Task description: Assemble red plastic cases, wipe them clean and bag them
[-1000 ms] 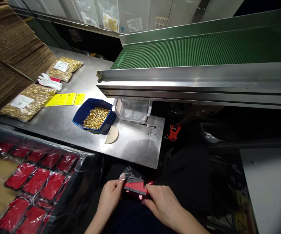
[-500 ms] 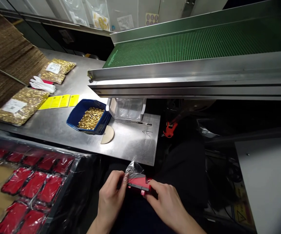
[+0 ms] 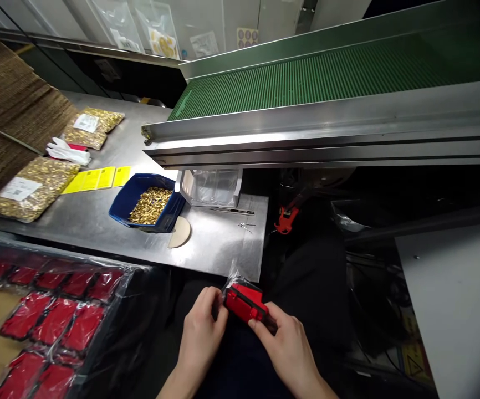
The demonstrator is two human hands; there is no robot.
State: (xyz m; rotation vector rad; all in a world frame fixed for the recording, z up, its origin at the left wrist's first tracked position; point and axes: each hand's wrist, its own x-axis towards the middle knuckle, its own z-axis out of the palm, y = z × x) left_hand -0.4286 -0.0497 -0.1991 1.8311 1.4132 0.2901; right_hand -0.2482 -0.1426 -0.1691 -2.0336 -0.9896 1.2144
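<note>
Over my lap, a red item with black edges point(image 3: 244, 302) is tilted between my two hands. My right hand point(image 3: 285, 338) is closed on its right end, thumb and fingers pinching the corner. Fingers of my left hand point(image 3: 202, 324) pinch a clear plastic bag point(image 3: 235, 275) at the item's left side. The bag rises above the item's top left corner. How far the bag covers the item cannot be made out.
On the metal table point(image 3: 219, 244) are a blue bin point(image 3: 119, 202) of gold pieces, a clear tray point(image 3: 215, 188), tweezers and yellow cards point(image 3: 98, 178). A green conveyor point(image 3: 306, 83) runs behind. Wrapped red items point(image 3: 57, 318) fill a box at left.
The red item has turned, showing its broad red face, and sits slightly further right. Both hands have shifted right with it, still holding the item and bag. The view has shifted slightly.
</note>
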